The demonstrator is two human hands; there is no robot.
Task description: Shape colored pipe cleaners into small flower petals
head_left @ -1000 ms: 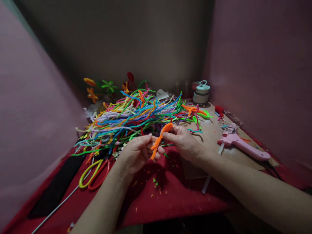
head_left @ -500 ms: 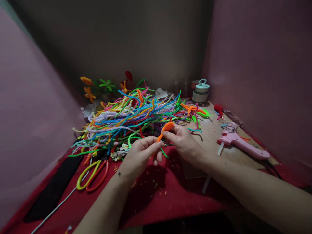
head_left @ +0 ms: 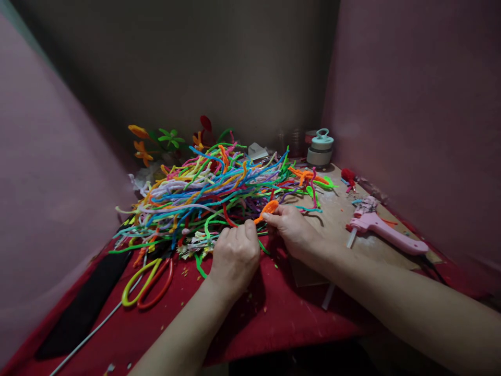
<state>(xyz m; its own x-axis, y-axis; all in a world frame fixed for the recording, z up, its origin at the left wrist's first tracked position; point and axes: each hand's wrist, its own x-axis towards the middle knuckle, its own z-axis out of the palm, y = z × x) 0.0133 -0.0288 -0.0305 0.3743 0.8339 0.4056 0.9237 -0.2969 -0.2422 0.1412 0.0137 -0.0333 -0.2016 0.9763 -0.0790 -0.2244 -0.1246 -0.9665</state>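
An orange pipe cleaner [head_left: 271, 208], bent into a narrow petal-like loop, is held between my two hands above the red cloth. My right hand [head_left: 291, 223] pinches the loop between thumb and fingers. Closed in a fist at the loop's lower end is my left hand [head_left: 237, 256], back turned up; the tail inside that grip is hidden. Just behind the hands lies a large heap of multicoloured pipe cleaners [head_left: 203, 190]. Bundled pale cut ends [head_left: 193, 244] poke out beside my left hand.
Scissors with yellow and red handles [head_left: 151, 282] lie at left by a black strip [head_left: 84, 308] and thin rod [head_left: 96, 330]. On the board [head_left: 332, 209] at right rests a pink glue gun [head_left: 385, 232]. A teal-lidded jar [head_left: 321, 149] and pipe-cleaner flowers [head_left: 171, 137] stand behind.
My left hand has rolled over from a thumb-and-finger pinch into a closed fist, back upward, at the loop's lower end. My right hand stays nearly in place, still pinching the loop.
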